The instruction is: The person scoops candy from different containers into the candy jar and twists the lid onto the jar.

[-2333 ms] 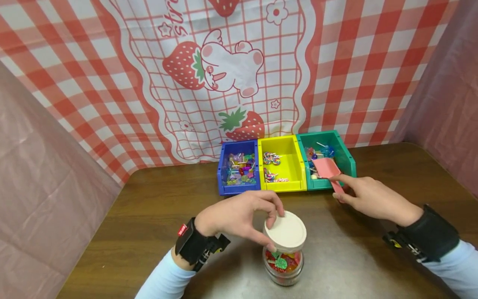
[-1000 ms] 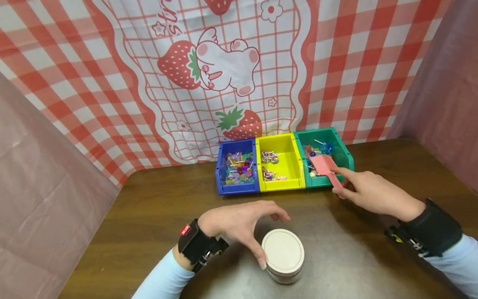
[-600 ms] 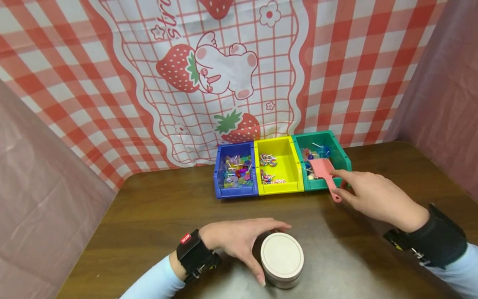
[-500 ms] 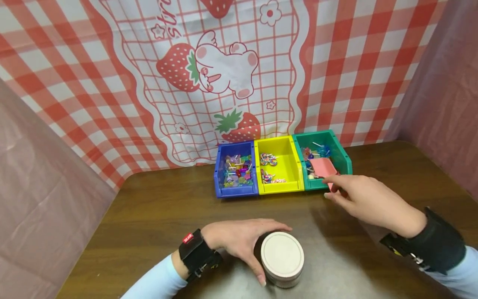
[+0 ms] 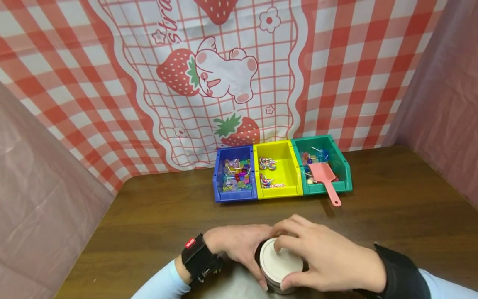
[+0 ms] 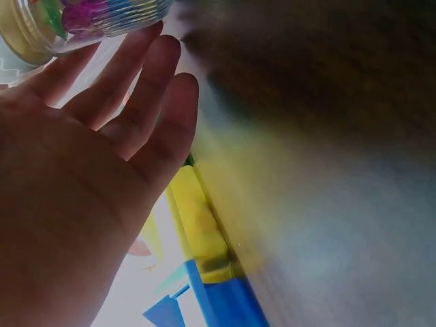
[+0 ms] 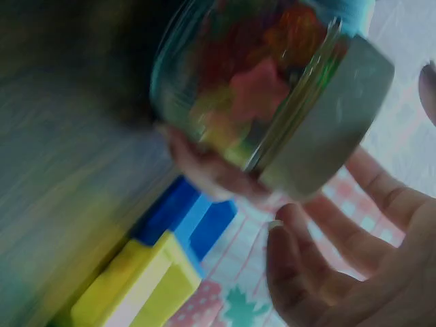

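Note:
A clear glass jar point(image 7: 225, 109) of colourful candy-like pieces stands on the table with its cream lid point(image 5: 275, 265) on top. My left hand point(image 5: 240, 247) holds the jar's side, thumb on the near side and fingers round the back; in the left wrist view its fingers lie along the glass. Over the lid from the right reaches my right hand point(image 5: 332, 257), fingers bent. Its fingertips are right at the lid, while in the right wrist view the thumb stands away from it. A pink scoop point(image 5: 324, 172) leans in the green bin point(image 5: 345, 174), handle over the front edge.
Left of the green bin, a yellow bin point(image 5: 289, 166) with striped lollipop charms and a blue bin point(image 5: 235, 195) with mixed colourful pieces stand joined in a row. Behind them hangs a red-checked strawberry cloth point(image 5: 336, 83). The brown table point(image 5: 149, 224) has a rounded back corner.
My left hand set the lid on the jar, let go of it and moved down round the jar. My right hand released the scoop in the green bin and came over to the lid.

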Available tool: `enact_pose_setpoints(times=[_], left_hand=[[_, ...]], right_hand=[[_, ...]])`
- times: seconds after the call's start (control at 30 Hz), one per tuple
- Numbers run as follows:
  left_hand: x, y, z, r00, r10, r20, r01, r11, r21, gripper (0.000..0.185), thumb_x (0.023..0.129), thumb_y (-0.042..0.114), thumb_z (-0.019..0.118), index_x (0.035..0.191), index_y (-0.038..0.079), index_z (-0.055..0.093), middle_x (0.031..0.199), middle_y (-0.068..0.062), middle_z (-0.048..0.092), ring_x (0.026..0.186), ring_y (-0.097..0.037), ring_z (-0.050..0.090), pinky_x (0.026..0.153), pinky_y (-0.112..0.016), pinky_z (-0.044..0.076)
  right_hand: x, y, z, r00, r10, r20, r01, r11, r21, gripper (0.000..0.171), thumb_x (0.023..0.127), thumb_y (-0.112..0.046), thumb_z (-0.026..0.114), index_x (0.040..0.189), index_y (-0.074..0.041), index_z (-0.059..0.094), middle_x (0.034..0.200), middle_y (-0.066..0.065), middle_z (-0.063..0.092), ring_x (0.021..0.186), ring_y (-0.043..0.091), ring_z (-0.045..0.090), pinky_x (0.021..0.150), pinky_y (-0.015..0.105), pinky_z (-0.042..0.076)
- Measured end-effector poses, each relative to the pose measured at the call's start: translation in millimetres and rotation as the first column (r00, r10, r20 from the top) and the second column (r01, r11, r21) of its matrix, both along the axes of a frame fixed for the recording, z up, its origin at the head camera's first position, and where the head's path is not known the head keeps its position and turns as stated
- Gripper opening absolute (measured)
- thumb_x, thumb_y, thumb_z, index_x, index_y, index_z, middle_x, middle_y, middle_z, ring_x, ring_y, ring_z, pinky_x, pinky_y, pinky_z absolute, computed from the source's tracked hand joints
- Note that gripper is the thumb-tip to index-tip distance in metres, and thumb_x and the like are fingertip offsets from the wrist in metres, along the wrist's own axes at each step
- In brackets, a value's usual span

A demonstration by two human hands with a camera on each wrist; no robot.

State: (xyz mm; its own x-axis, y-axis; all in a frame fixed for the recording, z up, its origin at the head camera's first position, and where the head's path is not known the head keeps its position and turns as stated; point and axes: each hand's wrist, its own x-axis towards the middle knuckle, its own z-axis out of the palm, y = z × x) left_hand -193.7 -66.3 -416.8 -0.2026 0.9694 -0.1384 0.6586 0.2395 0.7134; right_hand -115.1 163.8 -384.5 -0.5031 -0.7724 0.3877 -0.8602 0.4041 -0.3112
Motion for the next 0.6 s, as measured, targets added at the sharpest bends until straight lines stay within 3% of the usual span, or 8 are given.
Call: enact_pose_setpoints(times=[0.2,0.43,0.6], left_hand=[[0.7,-5.9,-0.2,0.997,0.040,-0.072,-0.043,0.998,-0.038,0.081,0.067,0.044,0.092,0.133,0.030,0.049,0.118,0.021,0.053,0.107,0.000,0.047,0.090,-0.018,0.043],[-0.2,-8.7,2.1,0.994,0.042,-0.100,-0.044,0.999,-0.018,0.083,0.065,0.046,0.093,0.136,0.030,0.051,0.116,0.024,0.055,0.101,0.000,0.048,0.086,-0.017,0.044],[-0.5,-10.3,-0.3,0.995,0.059,-0.080,-0.061,0.998,-0.026,0.078,0.066,0.044,0.093,0.132,0.029,0.055,0.115,0.022,0.056,0.103,0.001,0.049,0.087,-0.017,0.044]], right_hand=[[6.5,-10.9,-3.6,0.999,-0.029,0.023,0.026,0.994,0.103,0.048,0.084,-0.063,0.069,0.119,-0.032,0.060,0.132,-0.010,0.051,0.112,0.010,0.046,0.077,0.027,0.050],[4.5,-11.4,-3.8,1.000,0.021,0.019,-0.022,0.998,0.063,0.040,0.087,-0.054,0.071,0.120,-0.033,0.062,0.138,-0.008,0.048,0.116,0.011,0.044,0.081,0.027,0.050],[1.1,-8.8,-4.0,0.996,0.078,0.047,-0.081,0.996,0.043,0.041,0.088,-0.046,0.073,0.126,-0.034,0.061,0.144,-0.006,0.044,0.120,0.012,0.043,0.083,0.027,0.051]])
